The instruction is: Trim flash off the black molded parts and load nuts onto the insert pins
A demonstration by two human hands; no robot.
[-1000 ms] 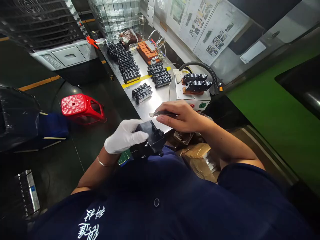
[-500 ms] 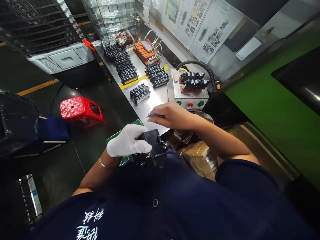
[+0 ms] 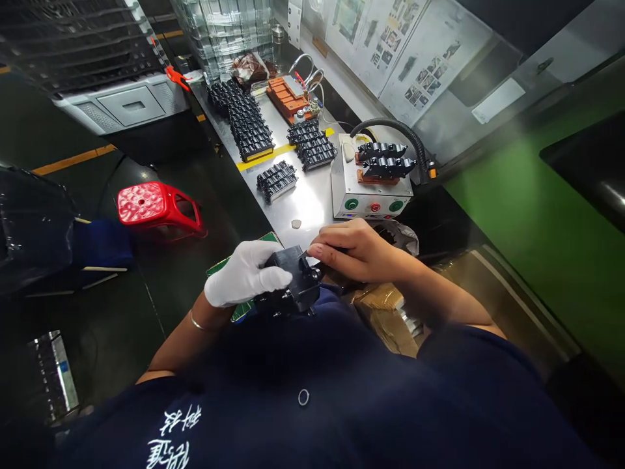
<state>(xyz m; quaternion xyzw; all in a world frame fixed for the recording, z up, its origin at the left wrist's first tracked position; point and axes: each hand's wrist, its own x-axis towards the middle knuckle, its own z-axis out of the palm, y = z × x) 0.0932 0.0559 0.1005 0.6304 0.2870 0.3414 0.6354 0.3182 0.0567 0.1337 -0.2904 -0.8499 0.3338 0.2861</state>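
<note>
My left hand (image 3: 247, 275), in a white glove, grips a black block-shaped part (image 3: 301, 281) close to my chest. Bare and pinched, my right hand (image 3: 349, 251) is at the upper right edge of that part, with a thin dark tool (image 3: 305, 254) just showing at its fingertips. A small pale flat piece (image 3: 296, 224) lies on the metal table (image 3: 310, 198) beyond the hands. Farther up stand a short group of black parts (image 3: 277, 181), a second group (image 3: 312, 144) and a long row (image 3: 243, 120).
On the right of the table, a white control box (image 3: 371, 195) carries black parts on orange holders. An orange fixture (image 3: 286, 98) with hoses is at the back. A red stool (image 3: 156, 207) stands left, and a cardboard box (image 3: 385, 316) sits below the right forearm.
My right hand has come down and toward me, from above the table to the black part. The pale piece on the table now shows. The view has shifted slightly.
</note>
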